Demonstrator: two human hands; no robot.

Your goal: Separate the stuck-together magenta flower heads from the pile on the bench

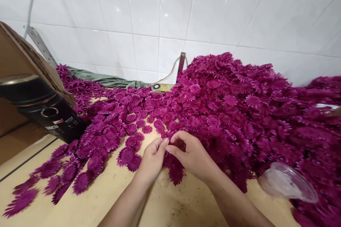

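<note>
My left hand (155, 154) and my right hand (190, 152) meet at the middle of the table, fingertips close together. The left thumb and fingers are pressed in a pinch, with a trace of purple showing at their tips. My right thumb and index finger also come together beside the left thumb. What lies between the fingers is too small and hidden to name. Several magenta artificial flower layers (176, 173) lie just below and beside the hands. A large heap of the same frilled flower pieces (229, 103) rises behind and to the right.
A black vacuum bottle (53, 113) leans by a cardboard box (23, 49) at left. Flower pieces trail along the left side (98, 145). A clear plastic bowl (287, 182) sits at right. Green cloth (106, 78) and a metal bracket (181, 64) lie along the tiled wall (144, 10).
</note>
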